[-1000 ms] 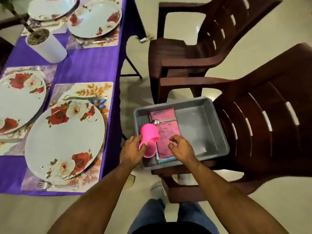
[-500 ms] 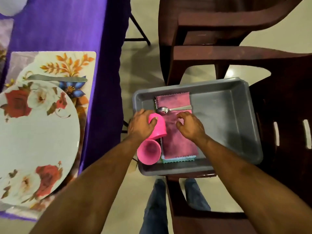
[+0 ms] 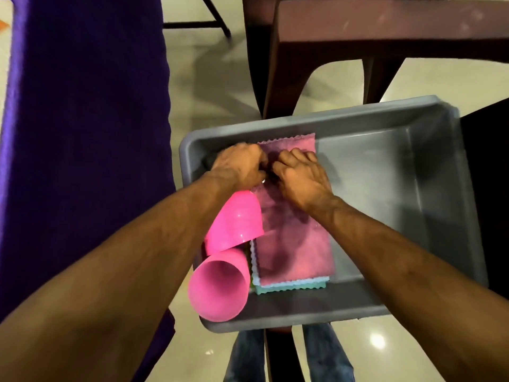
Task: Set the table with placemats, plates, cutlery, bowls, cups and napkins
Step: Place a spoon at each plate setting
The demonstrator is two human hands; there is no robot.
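A grey tub (image 3: 413,216) sits on a chair seat. Inside lies a stack of napkins with a pink napkin (image 3: 294,244) on top. Two pink cups rest at the tub's left side: one upside down (image 3: 234,221), one on its side (image 3: 217,288) with its mouth toward me. My left hand (image 3: 239,164) and my right hand (image 3: 300,175) meet at the far end of the stack, fingers curled. A glint of the metal spoon (image 3: 263,181) shows by my left thumb. My right fingertips lie on the pink napkin, and what they hold is hidden.
The table's purple cloth (image 3: 82,133) hangs down at the left, close to the tub. A brown plastic chair (image 3: 385,31) stands just behind the tub. The tub's right half holds nothing. My legs show below the tub on the pale tiled floor.
My left hand let go of the pink cup, which now leans upside down by the other cup. Both hands moved to the far end of the napkins where the spoon lay. My head came closer.
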